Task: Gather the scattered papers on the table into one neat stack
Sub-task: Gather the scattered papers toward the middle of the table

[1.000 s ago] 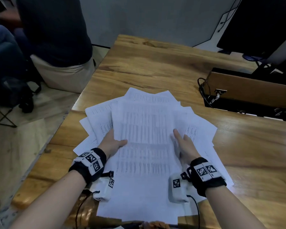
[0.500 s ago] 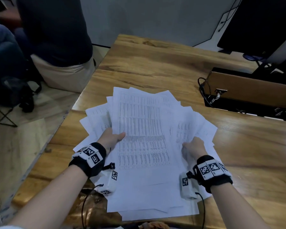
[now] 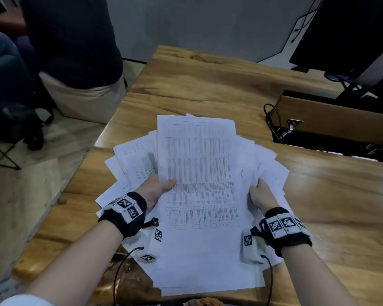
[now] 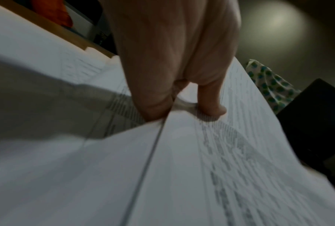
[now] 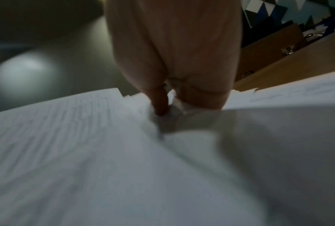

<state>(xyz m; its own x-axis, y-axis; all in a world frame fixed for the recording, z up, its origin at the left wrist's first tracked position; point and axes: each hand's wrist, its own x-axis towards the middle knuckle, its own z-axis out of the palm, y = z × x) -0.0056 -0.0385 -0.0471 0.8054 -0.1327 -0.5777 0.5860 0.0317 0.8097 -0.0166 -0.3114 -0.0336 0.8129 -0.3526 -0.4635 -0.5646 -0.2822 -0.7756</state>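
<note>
The left hand (image 3: 156, 188) grips the left edge of the papers (image 3: 199, 195), with the thumb lying on the top printed sheet and the other fingers hidden under it. The right hand (image 3: 260, 194) holds the right edge in the same way, its fingers curled around the sheets. Both wrists carry a black band with printed square markers, and thin black cables hang from them.

The papers lie near the front edge of the wooden table (image 3: 208, 85), a little toward its left edge. The middle sheets are gathered between the hands, but many others fan out to the left and right, and some lower corners reach over the front edge.

Along the right edge of the tabletop lies a long brown case (image 3: 332, 115) with metal latches and a black cable beside it; it is well apart from the papers. Beyond the left edge, on the floor side, a person (image 3: 75, 51) in a dark top sits with the back turned.

The left wrist view shows the thumb (image 4: 211, 99) pressing on the printed lines and the sheet edge pinched under it. The right wrist view is blurred; it shows the papers (image 5: 124, 152) and the case (image 5: 269, 61) behind them.
</note>
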